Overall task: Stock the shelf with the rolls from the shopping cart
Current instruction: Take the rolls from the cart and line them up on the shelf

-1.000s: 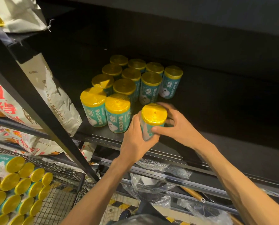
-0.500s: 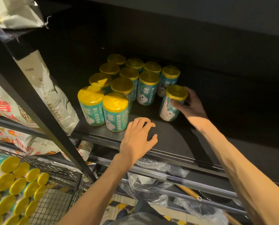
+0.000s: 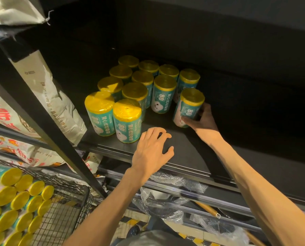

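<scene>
Head view: the right hand (image 3: 204, 119) grips a teal-labelled roll with a yellow plastic top (image 3: 188, 108) low on its side, on the black metal shelf (image 3: 183, 153). The roll's long axis runs near vertical, yellow end up, tilted slightly rightward; its base seems to touch the shelf, though shadow obscures this. It stands just right of the upright cluster of matching rolls (image 3: 130, 96). The left hand (image 3: 152, 148) rests fingers spread, lightly bent, near the shelf's front edge. More rolls lie in the wire shopping cart (image 3: 66, 210).

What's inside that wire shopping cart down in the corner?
The shopping cart holds many rolls lying on their sides, yellow ends facing out, teal labels showing on a few. How many lie beneath the visible layer cannot be seen; they are covered.
</scene>
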